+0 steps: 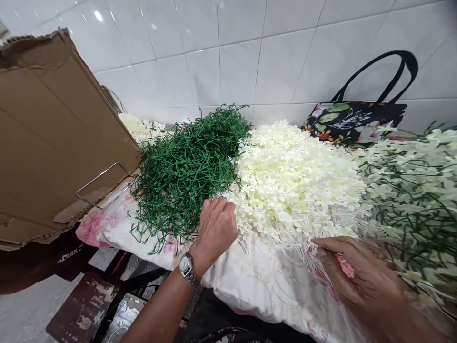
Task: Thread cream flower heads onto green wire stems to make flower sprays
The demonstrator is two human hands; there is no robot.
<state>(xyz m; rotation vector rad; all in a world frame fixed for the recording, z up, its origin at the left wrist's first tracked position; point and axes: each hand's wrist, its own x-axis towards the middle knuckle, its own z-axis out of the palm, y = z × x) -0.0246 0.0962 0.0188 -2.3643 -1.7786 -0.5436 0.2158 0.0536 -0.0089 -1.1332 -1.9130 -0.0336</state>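
Note:
My left hand (pixel 218 224), with a watch on its wrist, is closed at the near edge of a pile of green plastic stems (pixel 189 166). Its fingers curl away from view, so what they hold is hidden. To the right lies a heap of white artificial flowers (pixel 293 176) with thin white stalks (pixel 310 252) at its near edge. At these stalks my right hand (pixel 364 276) has its thumb and forefinger pinched together. Something pink and patterned (pixel 344 266) shows at its fingers. Green-stemmed white flowers (pixel 417 200) are heaped beyond that hand.
A large cardboard box (pixel 60 128) stands at left, with a bent metal wire handle (pixel 102 183) near its edge. A black floral bag (pixel 357 119) leans by the tiled wall (pixel 235 71). A floral cloth (pixel 257 281) covers the work surface.

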